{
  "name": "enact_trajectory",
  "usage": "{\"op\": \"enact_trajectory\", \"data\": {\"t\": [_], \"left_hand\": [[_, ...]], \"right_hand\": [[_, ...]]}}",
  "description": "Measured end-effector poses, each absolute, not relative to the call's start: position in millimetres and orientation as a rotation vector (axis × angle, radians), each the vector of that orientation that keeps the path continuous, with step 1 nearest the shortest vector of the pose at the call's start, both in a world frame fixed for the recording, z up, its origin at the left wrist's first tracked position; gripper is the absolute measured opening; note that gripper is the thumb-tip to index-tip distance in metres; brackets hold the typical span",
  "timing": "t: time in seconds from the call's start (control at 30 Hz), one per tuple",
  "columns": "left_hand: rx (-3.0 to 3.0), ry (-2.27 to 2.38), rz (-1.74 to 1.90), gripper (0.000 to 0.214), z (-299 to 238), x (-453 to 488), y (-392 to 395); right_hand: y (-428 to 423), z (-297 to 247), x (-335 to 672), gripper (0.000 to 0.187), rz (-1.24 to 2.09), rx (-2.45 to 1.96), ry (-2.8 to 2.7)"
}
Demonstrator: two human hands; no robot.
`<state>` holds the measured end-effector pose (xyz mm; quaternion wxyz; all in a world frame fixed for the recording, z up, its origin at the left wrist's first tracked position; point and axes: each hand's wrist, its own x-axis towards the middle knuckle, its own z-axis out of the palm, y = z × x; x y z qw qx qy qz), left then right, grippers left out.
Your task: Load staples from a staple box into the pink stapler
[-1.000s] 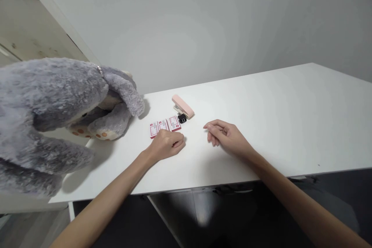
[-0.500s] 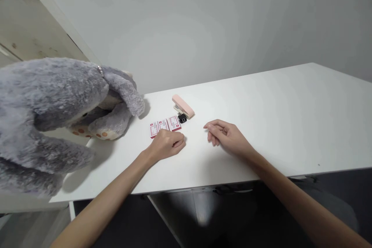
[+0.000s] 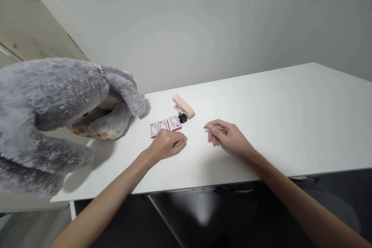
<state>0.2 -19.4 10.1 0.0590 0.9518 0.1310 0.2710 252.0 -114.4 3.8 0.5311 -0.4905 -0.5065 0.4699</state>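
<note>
My left hand (image 3: 166, 144) rests on the white table (image 3: 279, 116) with its fingers curled into a loose fist, nothing visible in them. It lies just in front of three small red-and-white boxes (image 3: 164, 126) set in a row, touching or nearly touching their near edge. My right hand (image 3: 226, 135) rests on the table to the right, fingers loosely curled and empty. A pink stapler (image 3: 183, 105) lies beyond the boxes, with a small black object (image 3: 182, 118) at its near end.
A large grey plush elephant (image 3: 58, 112) fills the left side, its feet on the table's left end. A white wall stands behind the table. Below the front edge is dark floor.
</note>
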Motion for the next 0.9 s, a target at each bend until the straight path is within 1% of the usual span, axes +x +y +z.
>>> {"op": "enact_trajectory", "data": {"t": [0.9], "left_hand": [[2.907,0.390,0.818,0.042,10.3,0.0,-19.3]], "right_hand": [[-113.7,2.8,252.1,0.048,1.121,-1.176,-1.207]]}}
